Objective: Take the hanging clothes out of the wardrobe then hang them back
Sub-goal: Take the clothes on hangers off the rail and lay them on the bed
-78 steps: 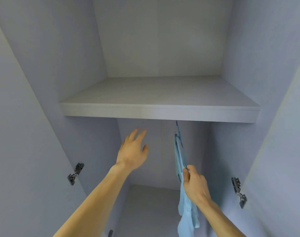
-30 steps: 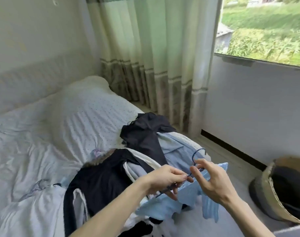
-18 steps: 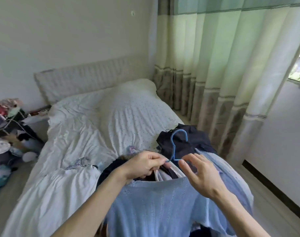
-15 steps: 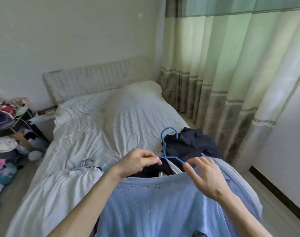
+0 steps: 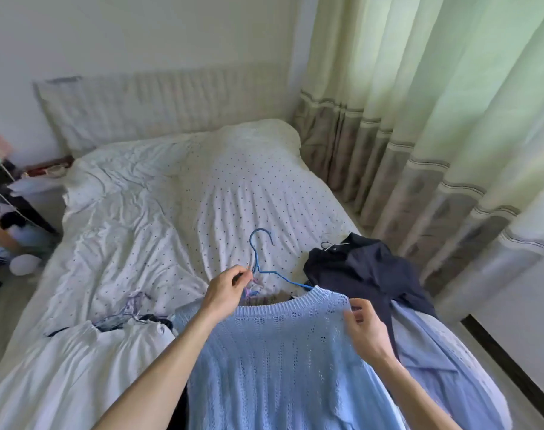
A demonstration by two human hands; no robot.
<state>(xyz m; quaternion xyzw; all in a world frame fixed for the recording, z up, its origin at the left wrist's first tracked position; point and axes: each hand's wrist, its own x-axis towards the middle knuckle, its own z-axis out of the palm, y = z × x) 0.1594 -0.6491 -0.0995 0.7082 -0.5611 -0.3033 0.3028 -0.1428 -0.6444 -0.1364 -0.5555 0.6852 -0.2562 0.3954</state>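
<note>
A light blue knit sweater (image 5: 280, 361) lies spread over a pile of clothes on the bed, with a blue wire hanger (image 5: 258, 259) sticking out of its collar. My left hand (image 5: 227, 290) pinches the hanger just below its hook, at the left side of the collar. My right hand (image 5: 363, 330) pinches the sweater's right shoulder. A dark navy shirt (image 5: 357, 268) on its own hanger lies just beyond, with a pale blue shirt (image 5: 435, 361) under it at the right. The wardrobe is out of view.
The bed (image 5: 177, 193) with white dotted bedding fills the middle, and a white garment (image 5: 62, 367) lies at the lower left. Green curtains (image 5: 419, 119) hang at the right. A cluttered bedside stand (image 5: 3, 193) sits at the left edge.
I have turned from the wardrobe to the bed and laid the blue sweater flat on the clothes pile. Over the last half second the hanger has slid further out of the collar.
</note>
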